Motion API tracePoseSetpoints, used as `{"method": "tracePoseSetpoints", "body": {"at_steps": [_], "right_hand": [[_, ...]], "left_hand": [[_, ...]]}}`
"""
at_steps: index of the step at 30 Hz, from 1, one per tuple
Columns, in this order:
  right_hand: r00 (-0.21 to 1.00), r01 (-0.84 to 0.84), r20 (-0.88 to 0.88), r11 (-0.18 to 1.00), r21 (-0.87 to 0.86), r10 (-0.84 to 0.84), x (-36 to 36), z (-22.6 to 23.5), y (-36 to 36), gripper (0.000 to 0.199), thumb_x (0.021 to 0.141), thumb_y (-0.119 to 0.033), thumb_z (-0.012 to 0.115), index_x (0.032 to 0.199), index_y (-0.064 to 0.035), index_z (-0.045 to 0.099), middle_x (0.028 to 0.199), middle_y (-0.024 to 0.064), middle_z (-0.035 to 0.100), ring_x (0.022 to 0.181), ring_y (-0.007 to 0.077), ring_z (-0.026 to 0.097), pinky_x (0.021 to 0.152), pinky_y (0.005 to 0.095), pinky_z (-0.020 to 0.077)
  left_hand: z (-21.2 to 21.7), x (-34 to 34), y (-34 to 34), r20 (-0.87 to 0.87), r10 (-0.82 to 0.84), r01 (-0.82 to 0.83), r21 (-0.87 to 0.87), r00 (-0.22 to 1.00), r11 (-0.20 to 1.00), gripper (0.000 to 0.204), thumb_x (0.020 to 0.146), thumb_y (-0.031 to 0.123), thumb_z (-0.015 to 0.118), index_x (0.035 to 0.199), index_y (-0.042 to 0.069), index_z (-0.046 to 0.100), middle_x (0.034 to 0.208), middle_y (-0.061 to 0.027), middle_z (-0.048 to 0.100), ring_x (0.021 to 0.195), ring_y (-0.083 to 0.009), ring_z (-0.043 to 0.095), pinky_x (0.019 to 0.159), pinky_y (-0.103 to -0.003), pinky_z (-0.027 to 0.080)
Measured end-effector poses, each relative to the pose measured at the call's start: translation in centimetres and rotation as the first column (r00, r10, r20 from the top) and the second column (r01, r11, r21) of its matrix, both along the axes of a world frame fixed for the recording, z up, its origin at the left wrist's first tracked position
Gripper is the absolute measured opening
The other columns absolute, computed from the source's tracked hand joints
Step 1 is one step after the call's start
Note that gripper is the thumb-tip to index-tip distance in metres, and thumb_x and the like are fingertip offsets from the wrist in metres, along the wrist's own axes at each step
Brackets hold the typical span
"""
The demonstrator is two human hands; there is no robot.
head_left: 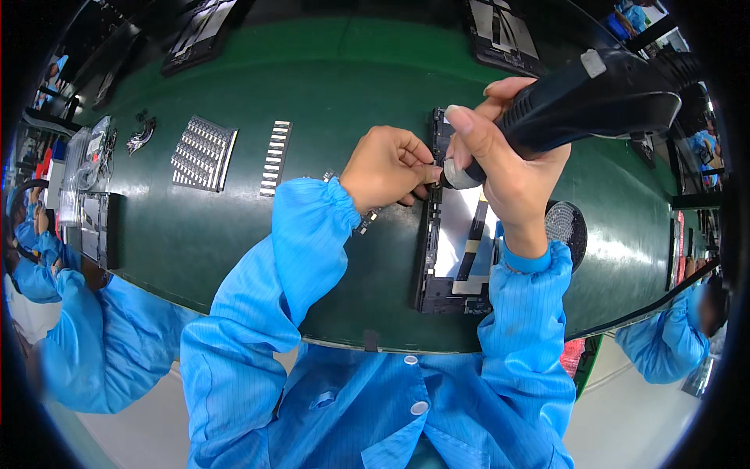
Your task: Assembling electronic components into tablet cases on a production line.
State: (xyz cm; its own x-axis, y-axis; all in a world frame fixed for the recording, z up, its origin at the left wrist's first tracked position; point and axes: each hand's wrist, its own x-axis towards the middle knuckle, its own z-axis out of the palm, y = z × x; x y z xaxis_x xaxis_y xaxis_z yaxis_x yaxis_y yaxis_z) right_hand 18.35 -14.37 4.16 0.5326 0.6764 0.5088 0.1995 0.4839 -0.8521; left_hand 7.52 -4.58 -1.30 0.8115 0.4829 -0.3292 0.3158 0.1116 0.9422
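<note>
A black electric screwdriver [598, 98] is gripped in my right hand [516, 168], its light-coloured nose pointing left and down at the left edge of an opened flat black device [457, 242]. Silver plates and a dark ribbon strip show inside the device, which lies on the green table. My left hand [388, 168] is closed in a pinch at that same edge, beside the screwdriver's nose. What its fingertips hold, if anything, is hidden. Under my left wrist, a strip of small dark and metallic parts [366, 222] partly shows.
Left on the table [344, 297] lie a narrow strip of pale labels [275, 159], a larger sheet of small pieces [205, 154] and a small bundle of wires [142, 134]. A round dark dish [566, 227] stands right of the device. More opened devices [504, 35] lie at the back. Co-workers sit on both sides.
</note>
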Motion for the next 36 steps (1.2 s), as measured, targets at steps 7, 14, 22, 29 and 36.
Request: {"method": "tracePoseSetpoints", "body": {"at_steps": [7,14,22,29,36], "right_hand": [[0.998,-0.014,0.066,0.999,-0.035,0.016,0.2,-0.5,0.5,0.030,0.076,0.009,0.068,0.099,0.0020,0.049,0.064,0.0088,0.057,0.050,0.0142,0.056,0.050,0.0275,0.0477],[0.992,-0.037,0.123,0.999,-0.036,0.042,-1.2,-0.3,0.7,0.029,0.075,0.009,0.069,0.095,0.0006,0.049,0.064,0.0088,0.057,0.051,0.0134,0.056,0.049,0.0264,0.0468],[0.994,0.071,-0.083,0.997,-0.008,-0.071,-1.2,-0.3,0.3,0.022,0.074,0.003,0.074,0.087,0.0039,0.056,0.061,0.0041,0.058,0.049,0.0081,0.054,0.044,0.0207,0.0411],[0.995,-0.071,-0.076,0.989,-0.133,0.061,-1.3,0.2,0.5,0.025,0.073,-0.003,0.076,0.088,0.0012,0.057,0.061,0.0005,0.058,0.052,0.0051,0.053,0.047,0.0199,0.0410],[0.996,-0.084,-0.028,0.994,-0.069,0.082,-0.3,1.3,-0.5,0.026,0.072,-0.003,0.077,0.091,-0.0007,0.059,0.064,-0.0003,0.058,0.055,0.0045,0.054,0.050,0.0198,0.0420]], "left_hand": [[-0.1,0.0,0.3,0.013,0.004,-0.004,-0.036,1.000,0.999,0.013,0.079,0.004,0.069,0.086,-0.004,0.062,0.075,-0.0102,0.066,0.062,-0.0144,0.065,0.049,-0.025,0.052],[0.7,-1.1,1.3,0.034,-0.049,0.048,0.014,0.998,0.999,0.015,0.081,0.004,0.067,0.092,-0.005,0.064,0.078,-0.0110,0.067,0.068,-0.0154,0.066,0.056,-0.026,0.053],[4.5,-9.9,6.6,-0.147,-0.076,0.155,0.654,0.986,0.740,0.019,0.074,0.002,0.070,0.093,-0.001,0.069,0.079,-0.0117,0.067,0.071,-0.0171,0.063,0.064,-0.028,0.049],[3.4,-10.6,5.5,-0.273,-0.160,0.308,0.684,0.949,0.661,0.039,0.067,0.010,0.078,0.104,0.003,0.067,0.083,-0.0098,0.061,0.067,-0.0195,0.055,0.065,-0.031,0.047],[3.4,-9.4,5.0,-0.294,-0.180,0.340,0.700,0.939,0.628,0.036,0.062,0.012,0.083,0.093,0.001,0.067,0.080,-0.0071,0.059,0.065,-0.0158,0.052,0.061,-0.029,0.045]]}}
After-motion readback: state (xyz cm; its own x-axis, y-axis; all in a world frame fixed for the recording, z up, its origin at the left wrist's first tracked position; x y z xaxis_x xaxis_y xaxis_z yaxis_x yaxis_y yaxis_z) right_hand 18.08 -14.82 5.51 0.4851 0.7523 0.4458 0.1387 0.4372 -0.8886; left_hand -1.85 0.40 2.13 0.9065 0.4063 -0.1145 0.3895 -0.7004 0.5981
